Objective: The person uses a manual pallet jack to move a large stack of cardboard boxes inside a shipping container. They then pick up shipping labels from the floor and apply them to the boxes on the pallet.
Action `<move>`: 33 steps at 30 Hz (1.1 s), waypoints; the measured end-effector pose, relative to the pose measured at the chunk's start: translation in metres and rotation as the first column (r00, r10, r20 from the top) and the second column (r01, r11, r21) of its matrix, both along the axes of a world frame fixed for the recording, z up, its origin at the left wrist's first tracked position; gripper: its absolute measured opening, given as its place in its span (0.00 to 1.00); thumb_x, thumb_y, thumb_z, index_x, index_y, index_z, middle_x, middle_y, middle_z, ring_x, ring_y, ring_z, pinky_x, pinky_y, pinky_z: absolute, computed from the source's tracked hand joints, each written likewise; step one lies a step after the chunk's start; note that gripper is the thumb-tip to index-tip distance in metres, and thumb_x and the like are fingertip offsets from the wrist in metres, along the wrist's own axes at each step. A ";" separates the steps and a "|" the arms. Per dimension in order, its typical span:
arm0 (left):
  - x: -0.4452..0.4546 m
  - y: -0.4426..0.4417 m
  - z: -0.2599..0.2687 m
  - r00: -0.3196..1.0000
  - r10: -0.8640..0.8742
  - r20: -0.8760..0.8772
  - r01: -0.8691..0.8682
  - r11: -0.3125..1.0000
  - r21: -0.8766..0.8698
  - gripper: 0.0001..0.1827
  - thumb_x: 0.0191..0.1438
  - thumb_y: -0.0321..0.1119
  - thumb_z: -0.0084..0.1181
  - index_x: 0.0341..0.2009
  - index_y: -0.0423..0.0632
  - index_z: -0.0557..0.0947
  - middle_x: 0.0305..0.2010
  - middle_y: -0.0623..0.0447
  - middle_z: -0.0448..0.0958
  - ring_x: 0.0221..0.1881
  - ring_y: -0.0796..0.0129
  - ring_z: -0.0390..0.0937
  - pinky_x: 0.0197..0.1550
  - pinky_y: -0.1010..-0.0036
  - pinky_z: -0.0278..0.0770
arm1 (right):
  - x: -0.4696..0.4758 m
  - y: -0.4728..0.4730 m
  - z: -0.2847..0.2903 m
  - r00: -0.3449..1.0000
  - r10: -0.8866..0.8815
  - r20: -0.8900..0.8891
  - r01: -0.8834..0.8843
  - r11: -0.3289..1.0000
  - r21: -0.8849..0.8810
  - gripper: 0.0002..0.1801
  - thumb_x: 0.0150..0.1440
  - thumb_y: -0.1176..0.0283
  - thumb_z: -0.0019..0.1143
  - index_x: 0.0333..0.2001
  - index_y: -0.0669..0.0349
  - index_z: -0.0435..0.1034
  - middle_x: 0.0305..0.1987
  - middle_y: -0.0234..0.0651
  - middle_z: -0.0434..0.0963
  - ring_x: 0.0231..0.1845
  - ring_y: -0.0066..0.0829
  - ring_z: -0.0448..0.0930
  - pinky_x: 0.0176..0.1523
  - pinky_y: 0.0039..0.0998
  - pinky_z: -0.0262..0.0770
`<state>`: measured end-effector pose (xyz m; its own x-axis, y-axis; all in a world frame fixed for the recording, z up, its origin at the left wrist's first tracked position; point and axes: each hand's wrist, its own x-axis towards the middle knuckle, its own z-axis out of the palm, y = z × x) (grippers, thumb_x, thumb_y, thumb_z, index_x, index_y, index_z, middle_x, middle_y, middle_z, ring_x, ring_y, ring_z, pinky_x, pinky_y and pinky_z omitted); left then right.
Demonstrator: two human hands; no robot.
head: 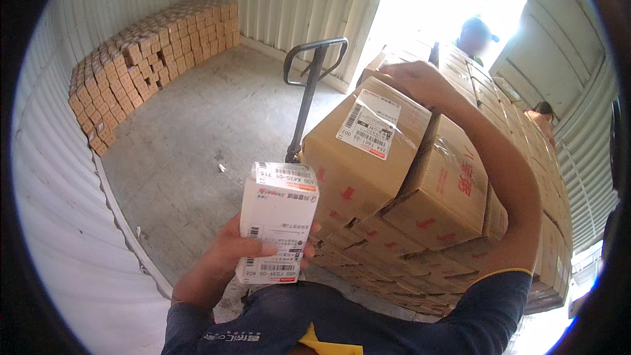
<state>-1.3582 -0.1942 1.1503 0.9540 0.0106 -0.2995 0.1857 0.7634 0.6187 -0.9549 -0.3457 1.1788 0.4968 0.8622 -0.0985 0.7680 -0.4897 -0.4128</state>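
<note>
My left hand (231,246) grips a thick stack of white printed shipping labels (278,217), thumb across its face. The labels bear barcodes and writing. Reaching over the loaded cartons, my right hand (411,76) rests at the far top edge of a cardboard carton (365,172), close to another carton behind it. Its fingertips are partly hard to make out against the bright light. A white label (369,124) lies on the nearer carton's top, under shiny clear tape. Beside it, a tilted carton (443,187) with red print sits under my right forearm.
A pallet jack handle (310,88) stands upright beyond the labels. Small cartons (148,59) are piled along the corrugated wall (291,0) at the far left. Two other people, a capped person (474,39) and another person (542,116), are behind the large carton stack.
</note>
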 end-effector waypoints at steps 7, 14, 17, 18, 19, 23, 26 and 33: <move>-0.021 0.000 0.008 0.974 -0.086 0.208 0.112 0.987 -0.114 0.38 0.49 0.32 0.58 0.63 0.37 0.60 0.56 0.34 0.71 0.50 0.48 0.78 0.51 0.57 0.81 | -0.233 0.041 0.064 0.828 0.518 -0.214 -0.467 0.849 0.248 0.17 0.55 0.62 0.61 0.42 0.65 0.78 0.44 0.47 0.80 0.45 0.38 0.82 0.49 0.35 0.77; -0.046 0.012 0.009 0.989 0.132 0.074 -0.124 0.988 -0.093 0.40 0.44 0.32 0.56 0.61 0.31 0.60 0.52 0.29 0.73 0.48 0.43 0.79 0.49 0.56 0.83 | -0.253 0.074 0.053 0.892 0.387 -0.232 -0.310 0.899 0.310 0.13 0.58 0.66 0.58 0.38 0.66 0.78 0.32 0.42 0.81 0.34 0.31 0.83 0.38 0.29 0.79; -0.048 0.024 0.018 0.980 0.197 0.023 -0.197 0.980 0.035 0.40 0.42 0.31 0.53 0.61 0.29 0.61 0.50 0.29 0.75 0.48 0.42 0.79 0.48 0.57 0.83 | -0.236 0.099 0.066 0.823 0.410 -0.392 -0.325 0.907 0.267 0.15 0.58 0.64 0.58 0.34 0.68 0.78 0.29 0.41 0.81 0.32 0.31 0.82 0.39 0.29 0.78; -0.048 0.031 0.021 0.982 0.187 0.027 -0.189 0.980 0.058 0.39 0.42 0.30 0.53 0.61 0.29 0.61 0.51 0.29 0.75 0.48 0.42 0.80 0.48 0.58 0.82 | -0.222 0.106 0.069 0.781 0.447 -0.436 -0.376 0.894 0.243 0.16 0.57 0.63 0.59 0.35 0.68 0.78 0.29 0.40 0.81 0.32 0.29 0.82 0.38 0.28 0.77; -0.051 0.038 0.023 0.983 0.183 0.030 -0.185 0.979 0.082 0.39 0.42 0.30 0.54 0.61 0.30 0.61 0.51 0.29 0.75 0.48 0.43 0.80 0.49 0.58 0.82 | -0.213 0.113 0.074 0.733 0.483 -0.479 -0.433 0.874 0.220 0.17 0.57 0.62 0.60 0.35 0.68 0.78 0.29 0.38 0.81 0.31 0.27 0.81 0.38 0.26 0.77; -0.046 0.042 0.019 0.975 0.214 -0.067 -0.199 0.963 0.181 0.46 0.32 0.30 0.54 0.61 0.26 0.62 0.48 0.23 0.75 0.42 0.38 0.81 0.43 0.54 0.84 | -0.166 0.124 0.081 0.792 0.397 -0.464 -0.362 0.917 0.167 0.20 0.56 0.55 0.61 0.39 0.64 0.78 0.32 0.36 0.80 0.33 0.27 0.81 0.38 0.23 0.78; -0.029 0.048 0.000 0.977 0.191 -0.089 -0.170 0.964 0.203 0.48 0.29 0.30 0.56 0.61 0.25 0.61 0.48 0.23 0.74 0.41 0.36 0.81 0.42 0.51 0.84 | -0.082 0.134 0.094 0.936 0.181 -0.302 -0.131 0.975 0.178 0.22 0.58 0.56 0.59 0.44 0.66 0.76 0.37 0.40 0.79 0.35 0.29 0.81 0.41 0.29 0.81; 0.007 0.045 -0.038 0.888 0.459 -0.008 -0.459 0.888 0.019 0.46 0.31 0.29 0.53 0.60 0.25 0.60 0.45 0.18 0.72 0.37 0.32 0.80 0.34 0.46 0.84 | 0.286 0.067 0.045 0.411 0.161 0.897 -0.042 0.987 -0.158 0.18 0.56 0.58 0.57 0.39 0.62 0.76 0.39 0.40 0.80 0.36 0.33 0.82 0.38 0.32 0.80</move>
